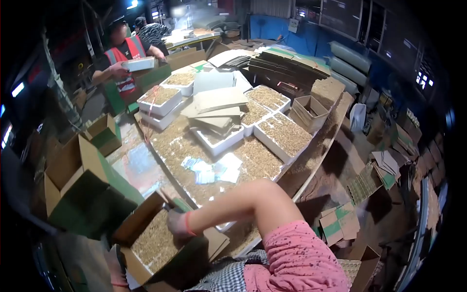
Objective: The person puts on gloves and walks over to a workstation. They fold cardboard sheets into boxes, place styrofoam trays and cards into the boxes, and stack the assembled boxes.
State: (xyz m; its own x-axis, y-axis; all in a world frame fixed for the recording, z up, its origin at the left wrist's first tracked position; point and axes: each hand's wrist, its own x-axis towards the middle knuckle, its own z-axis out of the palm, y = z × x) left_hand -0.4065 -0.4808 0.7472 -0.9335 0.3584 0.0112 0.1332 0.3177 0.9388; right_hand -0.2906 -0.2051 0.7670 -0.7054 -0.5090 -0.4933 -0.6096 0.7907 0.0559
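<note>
Below me at the left is a cardboard box (182, 265) with a white foam tray full of tan, husk-like loose material (158, 241). My right hand (177, 224), in a grey glove with a pink cuff, reaches down inside the box at its far right side, over the loose material. Its fingers point down and are too unclear to tell open from closed. At the left edge of the box my left hand (116, 268), gloved too, lies against the outer wall; its fingers are mostly hidden.
White foam trays (282, 136) of the same material and stacked cardboard sheets (219, 102) cover the table. Printed packets (211, 170) lie nearer me. Another open carton (87, 194) stands left. Across the table, a person in a red vest (125, 58) holds a white box (140, 64).
</note>
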